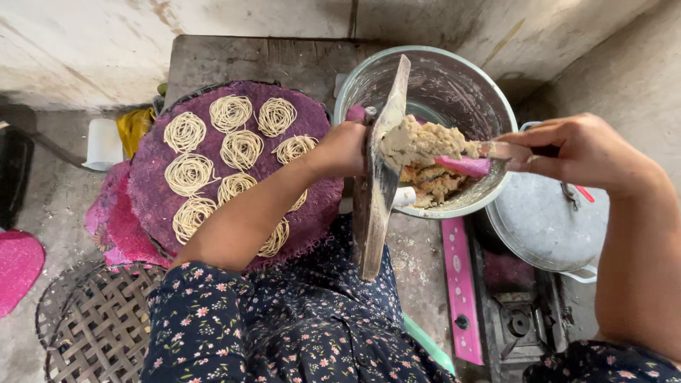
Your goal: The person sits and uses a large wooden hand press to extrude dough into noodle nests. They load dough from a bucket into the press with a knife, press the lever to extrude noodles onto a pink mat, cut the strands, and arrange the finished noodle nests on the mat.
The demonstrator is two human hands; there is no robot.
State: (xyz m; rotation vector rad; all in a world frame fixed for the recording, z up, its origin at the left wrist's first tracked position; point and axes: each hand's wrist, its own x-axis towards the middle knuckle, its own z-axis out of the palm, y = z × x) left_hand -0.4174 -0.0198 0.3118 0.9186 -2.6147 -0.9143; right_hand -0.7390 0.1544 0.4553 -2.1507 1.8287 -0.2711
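My left hand [345,147] grips a long wooden press [379,177], held upright on edge over a large metal bowl [447,85]. A lump of pale dough [418,140] sits against the press. My right hand [578,145] holds a pink spatula [464,165] whose blade touches the dough. More dough [433,186] lies in the bowl's bottom. To the left, a round purple mat [149,191] carries several coiled noodle nests [241,149].
A metal lidded pot [546,227] stands on a pink gas stove [461,284] at the right. A woven bamboo tray [92,326] lies at lower left, with pink mats [18,266] beyond. A white cup [103,144] stands by the wall.
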